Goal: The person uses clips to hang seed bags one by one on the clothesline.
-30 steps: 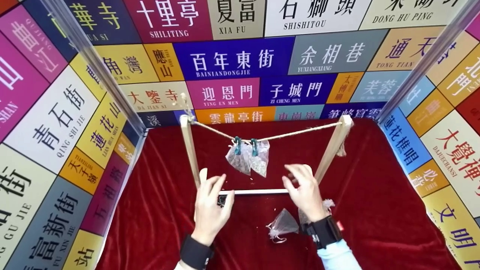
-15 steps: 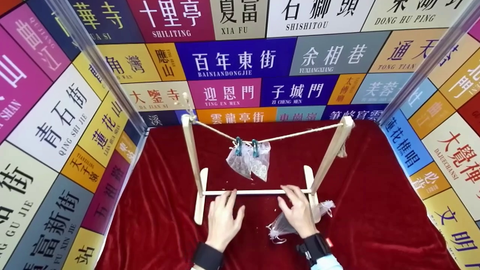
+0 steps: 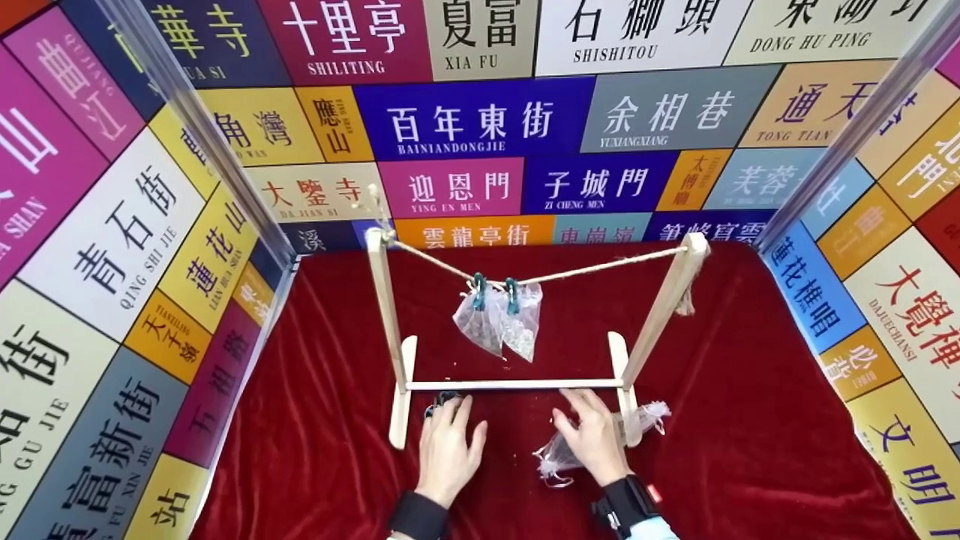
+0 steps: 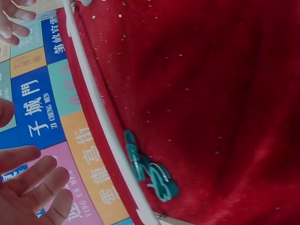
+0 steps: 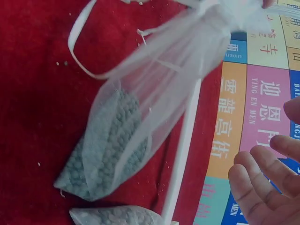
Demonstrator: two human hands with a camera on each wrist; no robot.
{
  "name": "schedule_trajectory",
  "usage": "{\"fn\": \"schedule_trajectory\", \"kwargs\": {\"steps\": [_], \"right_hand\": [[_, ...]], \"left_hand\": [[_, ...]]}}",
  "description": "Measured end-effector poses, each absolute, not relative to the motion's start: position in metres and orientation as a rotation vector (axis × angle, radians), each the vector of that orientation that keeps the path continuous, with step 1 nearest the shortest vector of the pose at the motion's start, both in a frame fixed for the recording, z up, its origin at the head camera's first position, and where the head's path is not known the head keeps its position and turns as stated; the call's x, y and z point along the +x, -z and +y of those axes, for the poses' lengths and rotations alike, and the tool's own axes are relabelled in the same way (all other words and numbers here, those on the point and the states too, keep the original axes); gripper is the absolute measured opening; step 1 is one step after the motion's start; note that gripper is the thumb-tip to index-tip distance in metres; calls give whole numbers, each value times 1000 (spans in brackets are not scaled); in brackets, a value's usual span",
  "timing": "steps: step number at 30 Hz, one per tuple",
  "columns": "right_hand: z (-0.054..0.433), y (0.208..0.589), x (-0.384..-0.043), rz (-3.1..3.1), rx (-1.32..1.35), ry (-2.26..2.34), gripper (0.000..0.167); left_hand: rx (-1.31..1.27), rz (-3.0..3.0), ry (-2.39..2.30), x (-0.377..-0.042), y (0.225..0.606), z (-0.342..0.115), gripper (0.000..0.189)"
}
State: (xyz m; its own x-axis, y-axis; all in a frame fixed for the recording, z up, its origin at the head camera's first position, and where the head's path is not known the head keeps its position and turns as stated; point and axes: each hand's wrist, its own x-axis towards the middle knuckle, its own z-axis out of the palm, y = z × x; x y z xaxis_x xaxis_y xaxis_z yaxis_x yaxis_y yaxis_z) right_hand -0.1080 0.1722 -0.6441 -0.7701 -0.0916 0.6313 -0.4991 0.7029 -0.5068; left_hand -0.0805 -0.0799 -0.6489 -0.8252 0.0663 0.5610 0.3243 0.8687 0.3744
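Note:
In the head view my left hand point(image 3: 450, 450) lies low over the red cloth, fingers loosely extended, fingertips right at some small green clips point(image 3: 442, 401). The left wrist view shows two green clips point(image 4: 161, 183) beside a pale bar, with relaxed fingers at the left. My right hand point(image 3: 594, 442), fingers also loosely extended, overlaps sheer white drawstring pouches point(image 3: 559, 454) in the head view. In the right wrist view, one drawstring pouch point(image 5: 112, 140) shows small grey-green pellets inside; part of another pouch point(image 5: 115, 215) appears below it. Neither hand grips anything.
A wooden frame point(image 3: 517, 385) stands ahead of both hands. From its sagging rope point(image 3: 607, 262), two filled pouches point(image 3: 499, 319) hang by green clips point(image 3: 511, 296). Small crumbs dot the red cloth point(image 3: 750, 420). Sign-covered panels point(image 3: 472, 120) enclose the back and sides.
Both hands have come down and back from the frame's uprights to the cloth before its lower bar. In the last half second the left hand slid slightly back, uncovering the clips.

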Motion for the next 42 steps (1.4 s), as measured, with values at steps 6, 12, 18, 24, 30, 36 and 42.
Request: {"fn": "schedule_trajectory", "kwargs": {"steps": [6,12,18,24,30,36,42], "right_hand": [[162,646,-105,-2345,512,-1003,35],[148,644,-103,-2349,622,-1091,34],[136,643,-100,-2368,687,-1117,33],[128,645,-101,-2340,739,-1112,33],[124,648,-102,-2324,764,-1119,35],[123,652,-100,-2350,764,-1170,34],[124,652,-100,-2356,751,-1168,34]], "left_hand": [[-176,-2495,657,-84,655,-92,39],[-103,-2509,640,-92,669,-107,39],[-24,-2596,575,-98,684,-115,45],[41,-2713,517,-101,693,-116,50],[64,-2788,452,-106,695,-115,49],[62,-2811,439,-112,692,-114,42],[92,-2822,511,-115,682,-114,35]]}}
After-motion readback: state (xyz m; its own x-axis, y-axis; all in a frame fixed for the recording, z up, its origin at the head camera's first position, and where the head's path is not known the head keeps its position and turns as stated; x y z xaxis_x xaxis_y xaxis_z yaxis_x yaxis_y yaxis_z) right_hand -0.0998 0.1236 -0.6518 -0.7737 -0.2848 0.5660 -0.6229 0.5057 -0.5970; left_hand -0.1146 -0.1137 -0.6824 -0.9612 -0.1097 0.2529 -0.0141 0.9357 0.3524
